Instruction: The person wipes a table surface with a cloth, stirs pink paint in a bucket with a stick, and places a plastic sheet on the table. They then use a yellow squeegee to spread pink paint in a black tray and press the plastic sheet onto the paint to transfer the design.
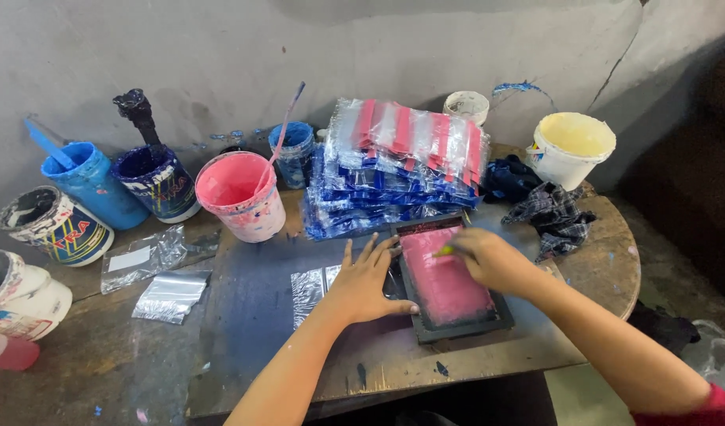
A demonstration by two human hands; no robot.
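Observation:
A small dark-framed printing screen (426, 327) coated in pink ink lies on the stained wooden table (252, 339). My left hand (366, 282) rests flat beside the frame's left edge, fingers spread, partly over a clear plastic bag (309, 290). My right hand (493, 259) is over the screen's upper part, closed on a small tool with a yellow-green end (444, 251). A stack of clear plastic bags with red and blue print (398, 166) sits just behind the screen.
A pink ink bucket with a stick (240, 193), several blue and dark ink tubs (157, 181) and more pots stand at left. A cream bucket (571, 146) and dark rags (548, 213) sit at right. Loose clear bags (169, 296) lie at left.

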